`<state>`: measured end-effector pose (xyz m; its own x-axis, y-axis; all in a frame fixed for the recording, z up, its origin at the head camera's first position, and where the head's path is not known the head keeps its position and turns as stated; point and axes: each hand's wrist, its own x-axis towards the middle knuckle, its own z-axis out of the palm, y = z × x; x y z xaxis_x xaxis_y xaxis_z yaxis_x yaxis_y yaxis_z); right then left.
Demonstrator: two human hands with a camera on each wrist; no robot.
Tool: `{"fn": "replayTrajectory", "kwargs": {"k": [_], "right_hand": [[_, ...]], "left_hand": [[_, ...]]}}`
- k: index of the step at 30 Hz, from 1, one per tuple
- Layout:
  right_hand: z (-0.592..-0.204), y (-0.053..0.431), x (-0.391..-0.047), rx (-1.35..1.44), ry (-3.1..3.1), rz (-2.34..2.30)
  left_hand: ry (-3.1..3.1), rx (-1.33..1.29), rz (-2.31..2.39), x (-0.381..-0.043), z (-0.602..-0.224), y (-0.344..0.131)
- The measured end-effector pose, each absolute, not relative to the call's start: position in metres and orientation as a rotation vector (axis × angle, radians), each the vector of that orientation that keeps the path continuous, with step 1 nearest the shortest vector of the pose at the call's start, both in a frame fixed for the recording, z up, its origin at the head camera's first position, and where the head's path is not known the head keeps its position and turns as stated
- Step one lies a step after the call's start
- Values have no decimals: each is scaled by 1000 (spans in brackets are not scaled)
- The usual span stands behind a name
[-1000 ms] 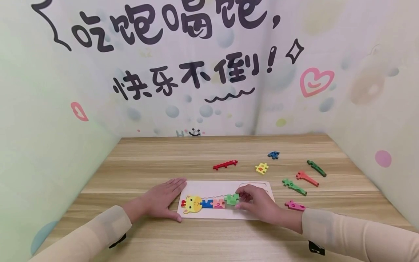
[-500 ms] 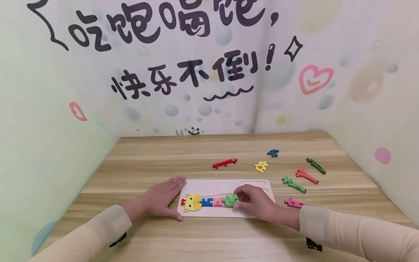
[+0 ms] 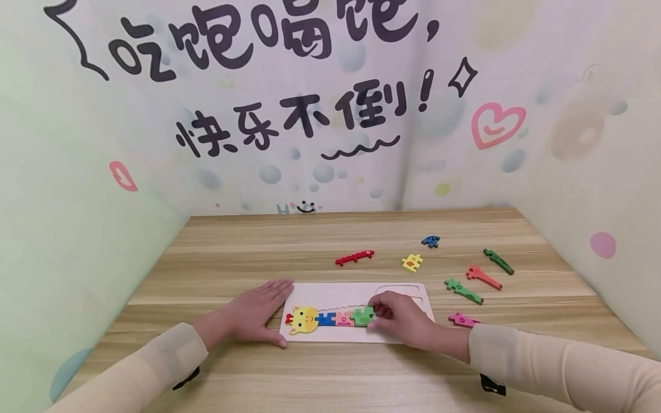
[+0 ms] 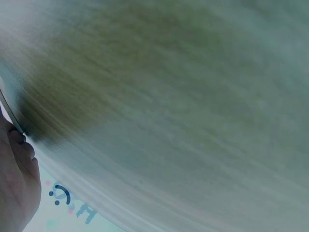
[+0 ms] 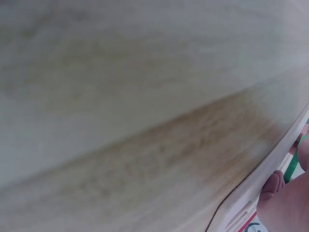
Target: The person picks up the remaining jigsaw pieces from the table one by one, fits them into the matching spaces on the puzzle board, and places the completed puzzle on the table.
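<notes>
A white puzzle board (image 3: 330, 335) lies on the table, with a yellow giraffe head (image 3: 303, 320) at its left end. Beside the head sit a blue puzzle piece (image 3: 327, 319) and a pink puzzle piece (image 3: 344, 319) in a row. My right hand (image 3: 408, 321) pinches a green puzzle piece (image 3: 363, 316) by its right side, up against the pink one. My left hand (image 3: 258, 312) rests with straight fingers along the board's left edge. In the right wrist view a sliver of the green piece (image 5: 292, 166) shows at the fingers; the left wrist view shows mostly tabletop.
Behind the board lie a red caterpillar-like piece (image 3: 354, 257), a yellow piece (image 3: 412, 263) and a blue piece (image 3: 431, 241). To the right are a dark green leg piece (image 3: 498, 261), an orange one (image 3: 483, 277), a light green one (image 3: 463, 291) and a magenta one (image 3: 463, 320).
My right hand has brought the green piece slightly left and down, from tilted above the board to level beside the pink piece. The left hand stays in place.
</notes>
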<state>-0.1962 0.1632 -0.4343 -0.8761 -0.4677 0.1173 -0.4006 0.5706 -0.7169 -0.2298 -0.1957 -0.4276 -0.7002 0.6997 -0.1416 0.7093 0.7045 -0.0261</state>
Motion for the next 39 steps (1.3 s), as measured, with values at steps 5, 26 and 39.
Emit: {"fn": "replayTrajectory", "kwargs": {"k": [5, 26, 39], "right_hand": [[-436, 162, -196, -732, 2710, -1184], [-435, 160, -195, -774, 2753, -1134], [-437, 160, -196, -753, 2779, -1117]], "left_hand": [[2781, 1160, -110, -229, -427, -195], [2782, 1160, -106, -229, -427, -196], [2782, 1144, -115, -229, -427, -196]]}}
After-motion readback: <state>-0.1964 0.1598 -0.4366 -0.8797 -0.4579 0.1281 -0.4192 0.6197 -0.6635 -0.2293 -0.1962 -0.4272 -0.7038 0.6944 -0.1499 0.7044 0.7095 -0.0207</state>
